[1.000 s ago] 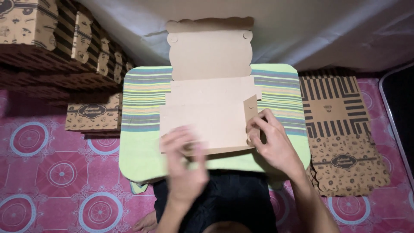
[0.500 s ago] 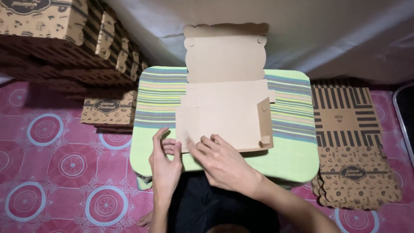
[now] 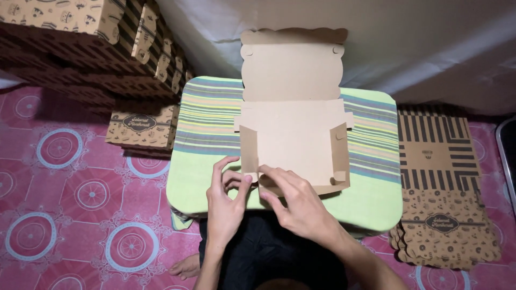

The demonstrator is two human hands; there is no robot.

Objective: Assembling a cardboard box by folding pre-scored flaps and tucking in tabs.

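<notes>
Since half a second ago both hands have closed in on the near left corner of the box, and its left side flap, flat then, now stands up. Pink patterned floor covering point(image 3: 70, 215) spreads to the left and near side, with a white sheet point(image 3: 430, 48) hanging at the far side. On the floor sits a low table with a striped green cloth point(image 3: 371, 198). Far left rises a stack of folded printed boxes point(image 3: 80, 43), with one more folded box point(image 3: 141, 126) just beside the table's left edge. To the right lies a pile of flat printed box blanks point(image 3: 438, 182).

The half-folded cardboard box point(image 3: 293, 134) lies in the middle of the table, plain brown inside. Its lid stands open at the far side, leaning toward the sheet; both side walls are raised, and the near wall is partly lifted under the hands.

The right hand point(image 3: 298, 201) reaches in from the near right, palm down, wrist bent left, fingertips pressing on the near left corner of the box. The left hand point(image 3: 226, 198) comes up from near, fingers curled, thumb and forefinger pinching at that same corner; it seems to nip a small tab there, though the right hand's fingers hide the contact.
</notes>
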